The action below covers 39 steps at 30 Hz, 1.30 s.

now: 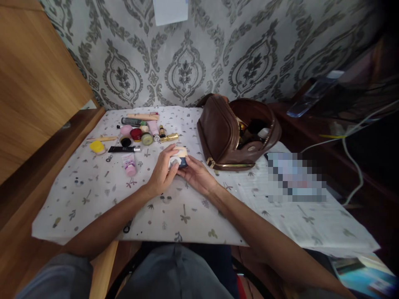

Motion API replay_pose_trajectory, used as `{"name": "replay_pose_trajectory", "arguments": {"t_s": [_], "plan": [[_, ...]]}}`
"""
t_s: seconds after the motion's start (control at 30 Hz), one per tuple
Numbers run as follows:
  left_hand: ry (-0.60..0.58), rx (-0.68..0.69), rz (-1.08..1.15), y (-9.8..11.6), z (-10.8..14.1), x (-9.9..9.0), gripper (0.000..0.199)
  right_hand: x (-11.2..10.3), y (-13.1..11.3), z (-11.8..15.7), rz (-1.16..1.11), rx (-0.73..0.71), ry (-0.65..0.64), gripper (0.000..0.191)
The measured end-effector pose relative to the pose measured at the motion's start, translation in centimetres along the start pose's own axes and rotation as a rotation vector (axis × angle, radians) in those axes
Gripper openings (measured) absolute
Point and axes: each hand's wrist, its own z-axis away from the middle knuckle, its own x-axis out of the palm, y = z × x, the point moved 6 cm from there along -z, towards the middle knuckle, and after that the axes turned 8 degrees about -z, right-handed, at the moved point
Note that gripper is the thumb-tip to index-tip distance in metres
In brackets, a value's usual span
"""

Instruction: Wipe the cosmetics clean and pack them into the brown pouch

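Note:
Above the middle of the cloth-covered table, both hands meet around a small jar [183, 161] with a cream-coloured top and a dark blue lower part. My right hand [199, 176] grips it from the right, fingers underneath. From the other side, my left hand [162, 171] presses a crumpled white tissue or wipe [175, 160] against the jar. Part of the jar is hidden behind the fingers and the white material. Nearest to my left hand lie a pink-and-white tube [129, 164], a black tube [123, 149] and a gold lipstick-like tube [170, 137].
Several cosmetics, including a red round pot [136, 133] and a yellow-lidded pot [97, 147], cluster at the left rear. An unzipped brown bag [218, 133] stands right of the hands. Further right are a pixelated flat object [296, 176], a clear bottle [314, 94] and cables.

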Motion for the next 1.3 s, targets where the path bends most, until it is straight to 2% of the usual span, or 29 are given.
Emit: {"name": "replay_pose_trajectory", "arguments": {"t_s": [0.07, 0.23, 0.47, 0.67, 0.77, 0.93, 1.0, 1.17, 1.3], "plan": [[0.02, 0.037, -0.025, 0.3, 0.0, 0.0, 0.03, 0.3, -0.1, 0.2, 0.03, -0.005, -0.014, 0.03], [0.089, 0.011, -0.06, 0.3, 0.0, -0.5, 0.023, 1.0, 0.1, 0.5, 0.112, 0.017, -0.063, 0.035], [0.099, -0.222, -0.008, -1.4, -0.1, -1.5, 0.028, 0.9, 0.4, 0.6, 0.197, 0.071, -0.095, 0.035], [0.131, -0.283, 0.052, -2.4, -0.1, -1.5, 0.032, 0.6, 0.4, 0.4, 0.068, 0.037, -0.043, 0.033], [0.078, -0.241, 0.072, -2.0, 0.0, -0.8, 0.033, 0.2, 0.2, 0.2, 0.006, 0.022, -0.016, 0.029], [-0.009, -0.034, 0.043, -0.1, 0.0, 0.1, 0.035, 0.3, -0.1, 0.1, 0.0, 0.008, -0.029, 0.03], [-0.014, 0.003, 0.023, 0.2, 0.0, 0.1, 0.036, 0.5, -0.1, 0.2, 0.041, 0.003, -0.038, 0.032], [0.023, -0.135, 0.022, -0.7, 0.0, -0.4, 0.035, 0.6, 0.3, 0.5, 0.159, 0.052, -0.072, 0.034], [0.057, -0.277, 0.061, -2.3, 0.1, -0.8, 0.037, 0.6, 0.5, 0.6, 0.153, 0.096, -0.089, 0.035]]}}
